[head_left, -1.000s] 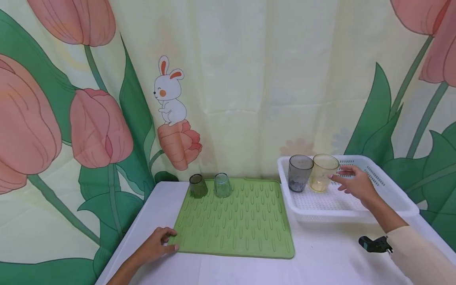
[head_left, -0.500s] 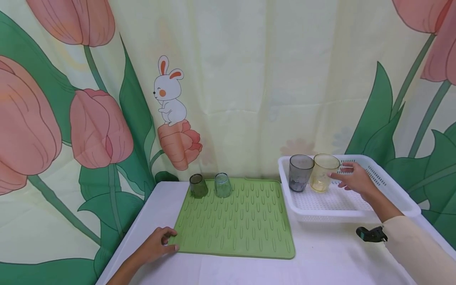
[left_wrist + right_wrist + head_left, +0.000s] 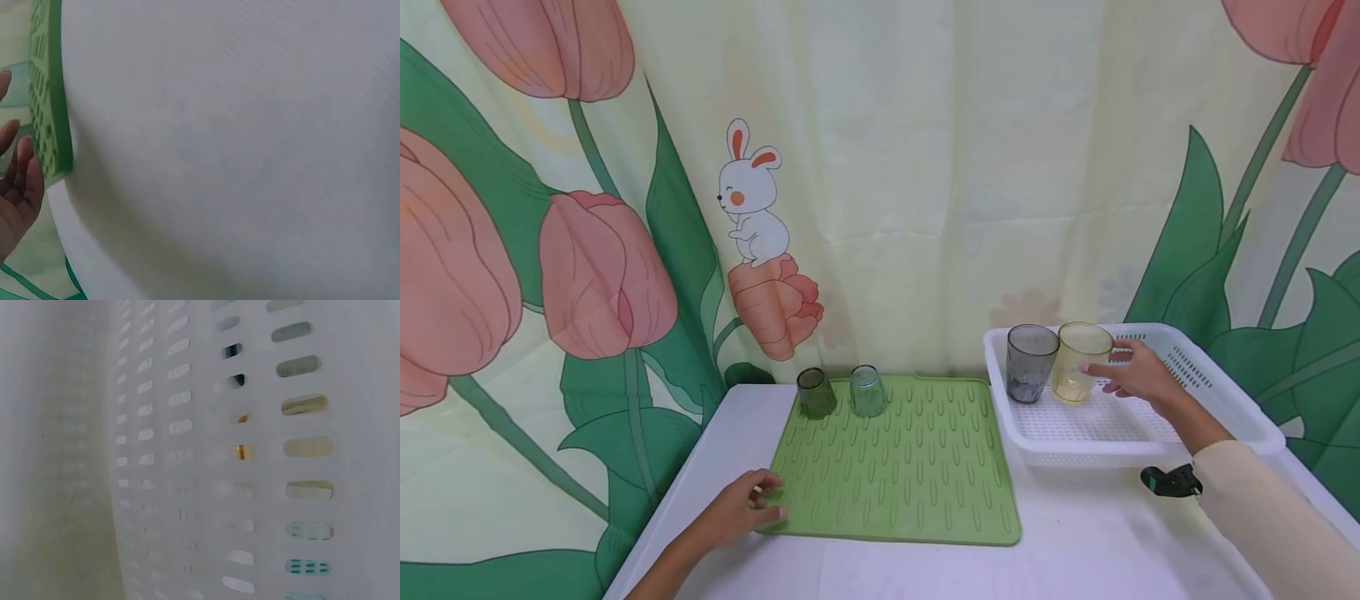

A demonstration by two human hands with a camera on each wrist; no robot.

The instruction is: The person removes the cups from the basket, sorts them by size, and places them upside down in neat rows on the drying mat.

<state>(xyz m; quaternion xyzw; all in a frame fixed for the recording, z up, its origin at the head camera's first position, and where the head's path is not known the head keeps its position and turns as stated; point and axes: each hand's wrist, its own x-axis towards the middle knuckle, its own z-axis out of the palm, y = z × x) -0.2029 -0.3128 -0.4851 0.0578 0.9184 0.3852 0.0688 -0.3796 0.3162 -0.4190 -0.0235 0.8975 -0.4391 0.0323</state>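
Starting nearest, note on the table the L hand, at near-left corner of the green mat, w/ thumb and fingers spread and nothing held; cannot tell about firm touch. Compared w/ half a sec. ago, see a slight advance of these fingertips over the mat; judge this as support only, poss. just resting. Going on to R side, find the dark device nr the sleeve, then the white basket, and, reaching inside over its near wall, the R hand. Compared w/ same earlier moment, find its thumb a little farther across the front of the yellow glass, w/ other fingers at R side, partly behind. Cannot tell if already pinching or only surrounding, b/c R-wrist view gives mainly slotted wall. Locate this glass standing in the basket, just beside the grey glass. From this change, judge the grasp as almost formed and the lifting as not yet begun; should watch for knocking btwn these two. Farther, at far edge of mat, see the dark green glass and the blue-green glass, both unmoved. Behind all, see the tulip curtain, w/o change except small view shift.
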